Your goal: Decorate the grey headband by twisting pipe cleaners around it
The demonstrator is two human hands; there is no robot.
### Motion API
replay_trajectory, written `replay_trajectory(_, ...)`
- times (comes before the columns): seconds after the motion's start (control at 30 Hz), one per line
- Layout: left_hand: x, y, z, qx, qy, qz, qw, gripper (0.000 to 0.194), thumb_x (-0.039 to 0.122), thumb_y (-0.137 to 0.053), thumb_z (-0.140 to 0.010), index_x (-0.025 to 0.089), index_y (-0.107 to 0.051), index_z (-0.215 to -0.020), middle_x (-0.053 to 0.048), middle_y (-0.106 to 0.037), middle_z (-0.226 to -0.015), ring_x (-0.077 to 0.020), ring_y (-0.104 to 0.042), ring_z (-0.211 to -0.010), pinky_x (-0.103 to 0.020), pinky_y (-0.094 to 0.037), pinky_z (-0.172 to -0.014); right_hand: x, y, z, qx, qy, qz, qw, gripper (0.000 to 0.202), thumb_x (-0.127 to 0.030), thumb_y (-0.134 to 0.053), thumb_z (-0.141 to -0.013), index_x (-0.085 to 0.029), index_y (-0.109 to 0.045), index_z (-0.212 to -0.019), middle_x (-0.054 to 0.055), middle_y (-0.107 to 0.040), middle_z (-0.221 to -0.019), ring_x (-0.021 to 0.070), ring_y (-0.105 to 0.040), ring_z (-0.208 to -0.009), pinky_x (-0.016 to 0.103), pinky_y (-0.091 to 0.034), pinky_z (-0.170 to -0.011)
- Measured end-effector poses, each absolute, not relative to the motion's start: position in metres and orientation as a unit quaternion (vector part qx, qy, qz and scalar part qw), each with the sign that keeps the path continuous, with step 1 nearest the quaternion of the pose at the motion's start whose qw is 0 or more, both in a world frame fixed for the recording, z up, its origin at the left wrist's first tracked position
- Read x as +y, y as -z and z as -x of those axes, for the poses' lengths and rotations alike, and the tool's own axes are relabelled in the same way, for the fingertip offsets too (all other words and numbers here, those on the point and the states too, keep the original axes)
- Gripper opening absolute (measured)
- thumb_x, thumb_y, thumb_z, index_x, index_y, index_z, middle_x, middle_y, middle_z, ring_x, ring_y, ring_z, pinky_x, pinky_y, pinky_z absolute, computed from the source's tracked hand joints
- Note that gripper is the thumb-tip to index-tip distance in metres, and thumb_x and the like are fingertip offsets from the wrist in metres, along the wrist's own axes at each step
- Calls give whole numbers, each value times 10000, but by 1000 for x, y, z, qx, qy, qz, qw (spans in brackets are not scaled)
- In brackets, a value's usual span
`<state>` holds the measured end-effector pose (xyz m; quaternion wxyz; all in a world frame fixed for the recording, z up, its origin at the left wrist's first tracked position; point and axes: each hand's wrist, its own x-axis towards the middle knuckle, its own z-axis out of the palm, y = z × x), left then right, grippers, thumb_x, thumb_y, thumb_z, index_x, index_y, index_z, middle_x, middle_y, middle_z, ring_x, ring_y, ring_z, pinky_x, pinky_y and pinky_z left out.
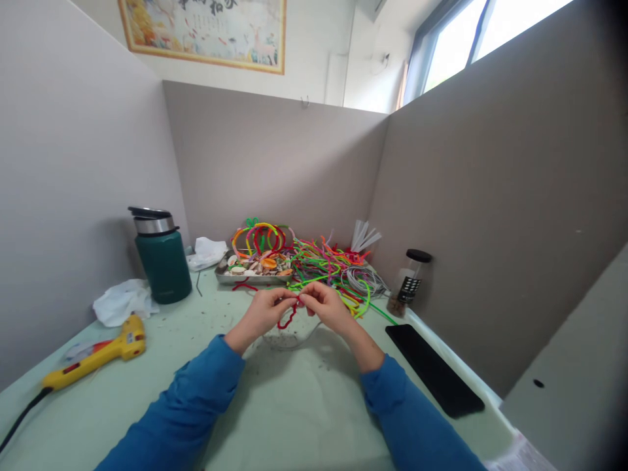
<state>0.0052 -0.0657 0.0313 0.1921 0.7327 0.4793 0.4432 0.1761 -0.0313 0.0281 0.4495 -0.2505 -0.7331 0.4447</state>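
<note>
My left hand [266,315] and my right hand [330,307] meet above the middle of the table, fingertips almost touching. Both pinch a red pipe cleaner [287,323], which hangs in a bent loop below the left fingertips. A thin grey wire [307,341] curves beneath the hands; whether it joins the red piece I cannot tell. Just behind them lies a heap of coloured pipe cleaners [318,260], mostly green, red and orange. Another red pipe cleaner [245,286] rests in front of the metal tray [252,279].
The tray holds shells or small discs, with pipe-cleaner rings [262,239] standing above. On the left are a green bottle [164,265], crumpled tissue [125,302] and a yellow glue gun [93,356]. A lidded jar [409,284] and black slab [434,369] lie right. Partitions [275,157] enclose the table.
</note>
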Motion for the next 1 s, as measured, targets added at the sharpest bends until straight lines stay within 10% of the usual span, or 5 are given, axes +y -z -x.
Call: replay_trajectory(1.0,-68,-31,-12,517,-440,-702,214,373,461,-546,-724,127,-675,-831,-7,-602,-588,-86,-431,-448,-198,-310,-433,-30,-23,-170,-707,-468,260,462,192,-365,-582,-761,-185,-519,-737,-68,-453,-475,65,-365,-375,190,-285,-357)
